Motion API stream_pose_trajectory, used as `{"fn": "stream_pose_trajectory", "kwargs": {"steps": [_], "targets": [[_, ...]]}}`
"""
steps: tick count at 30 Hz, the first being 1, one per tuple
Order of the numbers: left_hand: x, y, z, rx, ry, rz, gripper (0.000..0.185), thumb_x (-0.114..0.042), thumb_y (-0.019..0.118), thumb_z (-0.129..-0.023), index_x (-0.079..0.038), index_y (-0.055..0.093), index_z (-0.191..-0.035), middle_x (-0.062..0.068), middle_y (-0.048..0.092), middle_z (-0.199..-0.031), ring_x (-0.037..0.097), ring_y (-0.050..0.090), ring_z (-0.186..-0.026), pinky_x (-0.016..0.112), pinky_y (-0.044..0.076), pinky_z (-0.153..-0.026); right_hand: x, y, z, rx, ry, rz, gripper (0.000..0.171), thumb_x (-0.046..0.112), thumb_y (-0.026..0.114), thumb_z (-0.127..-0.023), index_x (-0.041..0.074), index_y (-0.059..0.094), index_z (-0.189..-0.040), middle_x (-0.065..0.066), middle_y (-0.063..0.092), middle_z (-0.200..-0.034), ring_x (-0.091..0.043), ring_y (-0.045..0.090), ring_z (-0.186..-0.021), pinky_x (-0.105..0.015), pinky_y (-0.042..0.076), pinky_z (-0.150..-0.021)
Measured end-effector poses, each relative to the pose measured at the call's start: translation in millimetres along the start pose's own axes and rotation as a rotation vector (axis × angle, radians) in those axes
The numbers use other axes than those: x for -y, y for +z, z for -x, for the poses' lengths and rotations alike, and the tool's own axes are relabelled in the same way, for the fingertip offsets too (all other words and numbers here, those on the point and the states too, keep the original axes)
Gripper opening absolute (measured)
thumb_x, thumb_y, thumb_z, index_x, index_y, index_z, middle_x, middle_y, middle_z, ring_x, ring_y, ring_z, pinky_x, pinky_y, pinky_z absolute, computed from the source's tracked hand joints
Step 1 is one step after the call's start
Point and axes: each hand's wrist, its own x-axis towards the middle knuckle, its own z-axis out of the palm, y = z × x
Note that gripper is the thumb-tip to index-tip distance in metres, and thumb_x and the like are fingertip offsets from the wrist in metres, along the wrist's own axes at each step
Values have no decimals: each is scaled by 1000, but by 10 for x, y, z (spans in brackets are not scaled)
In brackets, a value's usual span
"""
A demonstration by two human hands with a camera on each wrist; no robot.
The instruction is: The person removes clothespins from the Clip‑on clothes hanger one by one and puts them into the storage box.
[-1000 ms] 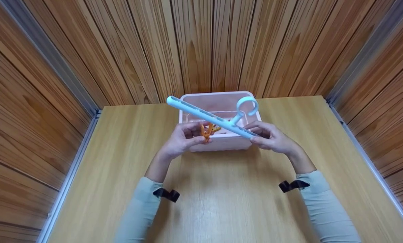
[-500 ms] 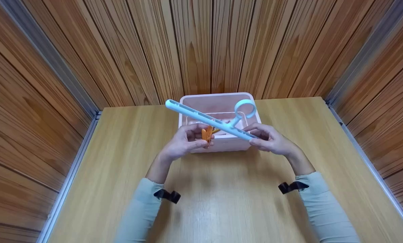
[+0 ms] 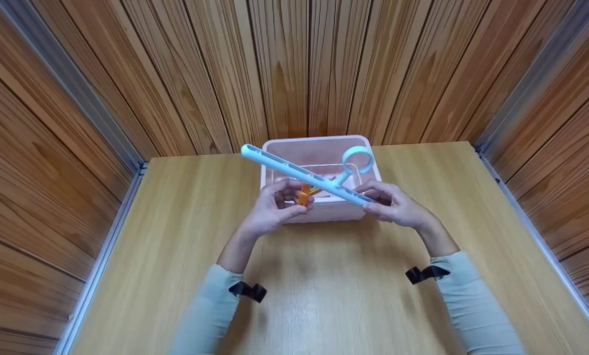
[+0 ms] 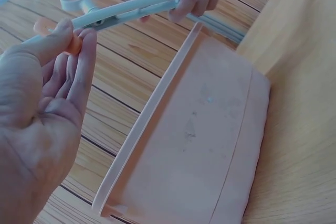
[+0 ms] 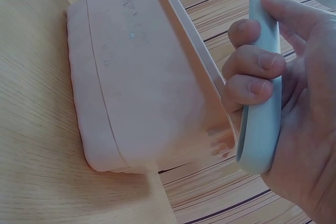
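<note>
My right hand (image 3: 395,204) grips the light-blue plastic clothes hanger (image 3: 294,170) near its lower right end, above the pink bin. Several fingers and the thumb wrap the bar in the right wrist view. The hanger slants up to the left, with its round hook (image 3: 358,159) on top. My left hand (image 3: 274,209) pinches an orange clothespin (image 3: 303,195) between thumb and fingertips, just below the bar. In the left wrist view the clothespin (image 4: 74,44) lies close against the hanger; whether it is clipped on cannot be told, as the thumb partly covers it.
The pink bin (image 3: 324,212) stands on the wooden table (image 3: 324,296) against the back wall. Behind the hanger, a small yellow-orange piece (image 3: 315,191) shows, mostly hidden. Wood-panelled walls (image 3: 294,69) with metal rails enclose the table on the back and both sides.
The orange clothespin has turned in my left fingers, from spread toward the view to narrower and upright. My left hand has moved slightly right; the hanger has dipped a little.
</note>
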Motion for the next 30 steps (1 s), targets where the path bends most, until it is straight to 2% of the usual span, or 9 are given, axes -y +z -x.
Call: {"fn": "stream_pose_trajectory", "kwargs": {"steps": [4, 7, 10, 16, 21, 26, 30], "targets": [[-7, 69, -2, -86, 44, -91, 47, 3, 83, -98, 9, 64, -141, 29, 76, -123, 9, 75, -104, 26, 67, -92, -5, 17, -6, -1, -7, -6, 32, -1, 59, -110, -4, 60, -142, 3, 63, -87, -16, 49, -60, -20, 44, -55], [-18, 104, 7, -133, 58, -136, 46, 3, 84, -97, 8, 65, -139, 28, 74, -120, 8, 72, -101, 24, 66, -90, -8, 24, -13, 2, -16, -14, 32, -1, 58, -110, -5, 58, -142, 11, 65, -89, -20, 48, -60, -20, 44, -56], [-39, 122, 23, -163, 70, -176, 47, 3, 85, -96, 6, 67, -139, 26, 75, -117, 9, 72, -99, 23, 65, -89, -13, 26, -20, 14, -39, -28, 32, -3, 56, -110, -7, 57, -142, 13, 66, -90, -25, 46, -59, -19, 43, -55], [-35, 107, 48, -171, 142, -285, 47, 1, 86, -96, 1, 69, -140, 22, 79, -115, 22, 78, -99, 29, 68, -92, -21, 14, -23, 57, -76, -47, 30, -6, 52, -111, -8, 56, -141, 11, 65, -88, -32, 42, -58, -21, 40, -51], [-9, 73, 56, -167, 223, -359, 45, 1, 85, -96, 4, 69, -138, 23, 80, -114, 34, 80, -97, 35, 71, -91, -2, 1, -21, 76, -39, -43, 29, -3, 52, -112, -6, 57, -140, 3, 61, -84, -27, 42, -56, -21, 39, -50], [25, 31, 41, -176, 300, -414, 38, 5, 85, -95, 8, 72, -130, 24, 81, -107, 37, 82, -92, 37, 71, -86, 14, -19, -15, 100, -17, -37, 28, -2, 52, -113, -6, 58, -140, -8, 57, -79, -26, 42, -54, -23, 39, -47], [19, 8, 26, -163, 290, -421, 37, 4, 86, -95, 6, 72, -130, 23, 82, -106, 37, 83, -92, 37, 71, -86, 18, -33, -6, 89, -20, -35, 27, -3, 52, -113, -7, 58, -140, -16, 55, -78, -24, 43, -54, -22, 39, -47]]}}
